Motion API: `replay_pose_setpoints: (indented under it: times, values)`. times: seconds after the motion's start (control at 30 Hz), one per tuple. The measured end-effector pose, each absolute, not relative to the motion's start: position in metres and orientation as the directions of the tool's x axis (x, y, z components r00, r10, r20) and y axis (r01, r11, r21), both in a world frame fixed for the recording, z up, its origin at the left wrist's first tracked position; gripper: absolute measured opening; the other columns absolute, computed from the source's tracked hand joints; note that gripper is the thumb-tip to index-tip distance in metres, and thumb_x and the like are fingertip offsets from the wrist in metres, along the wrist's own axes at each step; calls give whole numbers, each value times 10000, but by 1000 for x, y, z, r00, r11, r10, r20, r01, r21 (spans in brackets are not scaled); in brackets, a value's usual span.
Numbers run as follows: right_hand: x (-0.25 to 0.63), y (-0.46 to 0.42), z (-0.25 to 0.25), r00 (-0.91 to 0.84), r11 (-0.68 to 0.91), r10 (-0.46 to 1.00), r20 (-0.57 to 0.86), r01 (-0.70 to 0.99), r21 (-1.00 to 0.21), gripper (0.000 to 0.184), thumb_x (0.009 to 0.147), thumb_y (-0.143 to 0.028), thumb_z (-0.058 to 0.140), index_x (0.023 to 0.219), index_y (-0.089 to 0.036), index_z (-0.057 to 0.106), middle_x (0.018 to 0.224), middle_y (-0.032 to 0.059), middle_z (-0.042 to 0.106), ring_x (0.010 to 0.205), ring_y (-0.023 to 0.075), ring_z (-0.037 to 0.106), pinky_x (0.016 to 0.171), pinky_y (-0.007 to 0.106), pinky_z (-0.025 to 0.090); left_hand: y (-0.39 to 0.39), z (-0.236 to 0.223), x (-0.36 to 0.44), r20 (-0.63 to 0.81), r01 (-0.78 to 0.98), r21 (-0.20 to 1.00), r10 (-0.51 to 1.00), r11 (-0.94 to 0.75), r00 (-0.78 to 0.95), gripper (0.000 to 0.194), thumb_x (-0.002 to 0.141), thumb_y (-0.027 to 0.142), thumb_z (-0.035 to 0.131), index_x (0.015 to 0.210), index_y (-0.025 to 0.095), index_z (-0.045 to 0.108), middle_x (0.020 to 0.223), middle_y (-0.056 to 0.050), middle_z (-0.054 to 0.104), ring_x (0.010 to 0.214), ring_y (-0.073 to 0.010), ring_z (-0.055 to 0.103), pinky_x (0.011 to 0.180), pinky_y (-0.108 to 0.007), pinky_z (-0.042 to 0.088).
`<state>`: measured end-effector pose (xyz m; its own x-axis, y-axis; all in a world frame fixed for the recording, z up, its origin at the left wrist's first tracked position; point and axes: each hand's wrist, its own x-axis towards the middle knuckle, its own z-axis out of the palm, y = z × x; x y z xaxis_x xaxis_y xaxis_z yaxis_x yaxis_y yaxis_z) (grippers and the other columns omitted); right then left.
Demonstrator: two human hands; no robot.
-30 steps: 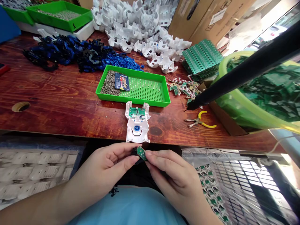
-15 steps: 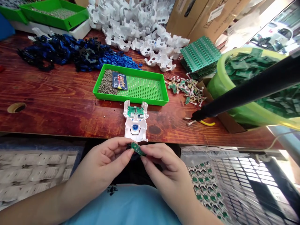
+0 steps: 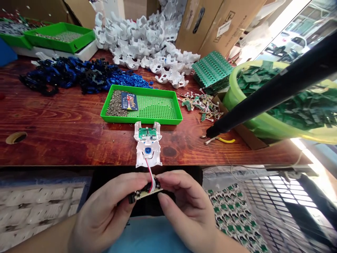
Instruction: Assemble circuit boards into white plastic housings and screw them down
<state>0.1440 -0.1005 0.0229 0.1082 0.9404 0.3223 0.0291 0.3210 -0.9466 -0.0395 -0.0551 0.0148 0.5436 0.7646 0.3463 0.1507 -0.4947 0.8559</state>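
Nearest me, at the lower middle of the frame, the left hand (image 3: 105,207) has its grip pinching the left end of a small board (image 3: 147,191) with black parts on it. The right hand (image 3: 186,207) has its fingertips at the other end; whether its thumb presses the board too, I cannot tell. The board is tilted just in front of the tabletop (image 3: 65,140) edge, its left end lower. From it a red-and-white cable (image 3: 149,170) runs up to a white plug (image 3: 145,157), which shows against the lower white shell (image 3: 140,160).

To handle this well, I'd hold the board by its edges, keep the cable slack and untwisted, and steer by the board, never by the wires.

Beyond, at the centre, the upper white shell (image 3: 136,131) carries a green board (image 3: 147,133). Past that stands a green tray (image 3: 142,121), with screws (image 3: 116,105) heaped at its left.
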Motion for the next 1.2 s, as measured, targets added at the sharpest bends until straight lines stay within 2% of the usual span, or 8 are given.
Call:
replay_pose_setpoints:
  times: [0.1,0.23,0.43,0.67,0.77,0.9,1.07,1.2]
  values:
    - [150,-99,23,79,330,940,332,41,-943,344,764,-13,605,1008,-247,670,982,48,667,909,136,658,773,226,578,-55,11,-45,372,129,841,734,-526,568,674,789,-41,482,1298,399,437,1294,62,580,1174,-128,545,1015,-193,433]
    - [156,-98,27,20,380,921,388,164,-910,290,770,-9,607,954,-223,673,941,43,693,866,130,670,764,223,577,-55,5,-47,383,138,808,688,-572,616,680,783,-64,467,1316,355,418,1304,14,583,1170,-148,561,998,-231,466]
    - [161,-102,37,-157,536,840,519,388,-750,334,749,71,522,996,-137,603,958,82,665,919,107,643,825,174,546,-50,1,-49,520,45,713,571,-699,636,625,760,-98,442,1312,194,427,1304,-46,569,1180,-133,546,1031,-200,427]
    - [159,-101,38,-177,533,845,504,351,-770,312,761,74,518,988,-121,607,958,73,643,933,88,623,857,144,516,-53,6,-54,466,46,744,567,-667,679,701,739,-95,449,1351,240,384,1351,-17,545,1230,-127,508,1063,-196,390]
    - [159,-97,39,-162,474,880,446,364,-802,264,797,38,527,972,-142,611,926,49,643,887,74,624,812,129,518,-59,7,-47,403,82,827,688,-556,603,602,790,-33,477,1286,307,457,1247,22,622,1121,-118,593,1000,-166,441]
    - [159,-99,37,-160,481,874,459,421,-769,286,803,15,537,1029,-151,589,958,49,631,896,81,620,799,142,526,-64,15,-32,95,132,978,911,-160,402,309,894,164,521,1078,405,585,998,97,705,910,-71,675,821,-76,507]
    - [155,-104,30,-156,484,862,483,541,-688,407,767,-143,658,1151,-131,522,1068,80,592,997,125,599,865,178,526,-54,25,-21,-206,-66,963,875,260,437,106,866,305,606,944,349,662,847,73,713,775,-58,666,715,-55,513]
    - [147,-100,24,-93,456,834,544,672,-584,370,751,-129,683,1088,-125,531,989,76,616,957,133,601,854,199,535,-50,25,-18,-237,-131,937,866,323,441,108,864,259,616,944,312,667,846,66,695,780,-46,634,744,-56,499]
